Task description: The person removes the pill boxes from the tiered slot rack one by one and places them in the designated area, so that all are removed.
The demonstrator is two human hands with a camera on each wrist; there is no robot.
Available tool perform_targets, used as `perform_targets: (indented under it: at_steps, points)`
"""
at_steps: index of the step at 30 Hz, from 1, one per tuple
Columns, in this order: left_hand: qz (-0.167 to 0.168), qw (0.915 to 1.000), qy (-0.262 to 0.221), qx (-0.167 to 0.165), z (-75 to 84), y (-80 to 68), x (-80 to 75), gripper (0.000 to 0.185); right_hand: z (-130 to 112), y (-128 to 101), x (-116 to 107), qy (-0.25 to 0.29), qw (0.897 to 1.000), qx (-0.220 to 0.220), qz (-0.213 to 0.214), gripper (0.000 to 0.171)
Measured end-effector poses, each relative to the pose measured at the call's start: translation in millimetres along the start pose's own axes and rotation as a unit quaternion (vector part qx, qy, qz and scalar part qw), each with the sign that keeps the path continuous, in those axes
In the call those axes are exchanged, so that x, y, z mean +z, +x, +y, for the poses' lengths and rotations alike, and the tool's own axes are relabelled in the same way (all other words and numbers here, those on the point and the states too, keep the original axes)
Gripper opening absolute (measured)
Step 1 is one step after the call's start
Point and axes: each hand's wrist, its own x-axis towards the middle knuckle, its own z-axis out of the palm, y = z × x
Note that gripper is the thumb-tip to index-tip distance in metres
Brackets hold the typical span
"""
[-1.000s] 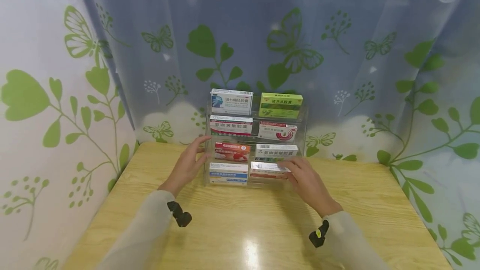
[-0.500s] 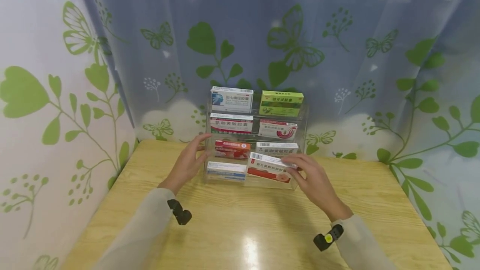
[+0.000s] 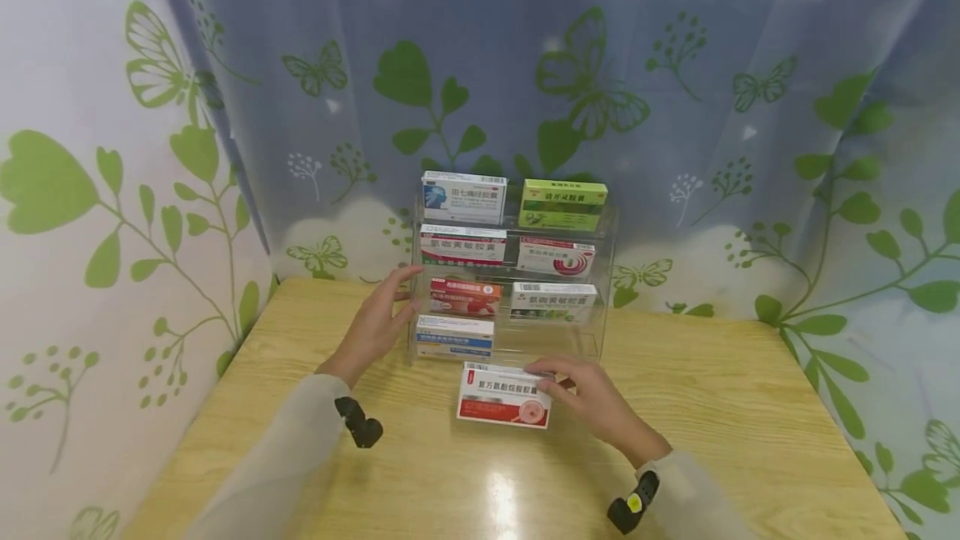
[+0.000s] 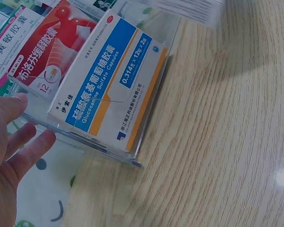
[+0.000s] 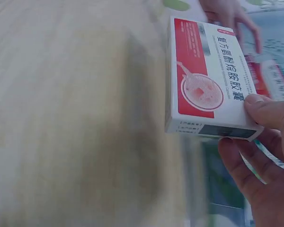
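A white-and-red medicine box (image 3: 504, 397) is pinched at its right end between the thumb and fingers of my right hand (image 3: 600, 407), in front of the clear tiered rack (image 3: 555, 346). The right wrist view gives the red-and-white face of that medicine box (image 5: 210, 75) close up, thumb on the front and fingers behind. My left hand (image 3: 375, 327) is at the rack's left side, fingers loosely spread; whether the fingertips touch the plastic I cannot tell. Nearest to it are a red box (image 3: 465, 298) and a blue-and-white capsule box (image 4: 109, 80) on the rack's lower tiers.
On the upper tiers stand a white box (image 3: 465, 200), a green box (image 3: 562, 205) and several more medicine boxes. The rack is on a wood-grain table (image 3: 420, 473). A patterned curtain (image 3: 480, 65) hangs close behind it.
My right hand has lifted the white-and-red box out of the rack's bottom right place and brought it forward and left, toward me. The left hand has barely moved.
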Motion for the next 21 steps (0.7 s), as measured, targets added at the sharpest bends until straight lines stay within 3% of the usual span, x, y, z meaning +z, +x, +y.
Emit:
perform_targets:
  at_steps: [8, 15, 21]
  points:
    - [-0.003, 1.0, 0.003, -0.003, 1.1, -0.7, 0.4, 0.062, 15, 2, 26, 0.04, 0.997, 0.025, -0.055, 0.024]
    - [-0.007, 0.9999, 0.001, -0.009, 0.5, -0.3, 1.9, 0.062, 21, 3, 38, 0.034, 0.996, 0.057, -0.059, 0.025]
    - [-0.005, 0.9999, 0.009, -0.014, 0.5, 0.0, 0.7, 0.063, 25, 3, 45, 0.034, 0.997, 0.055, -0.05, 0.025]
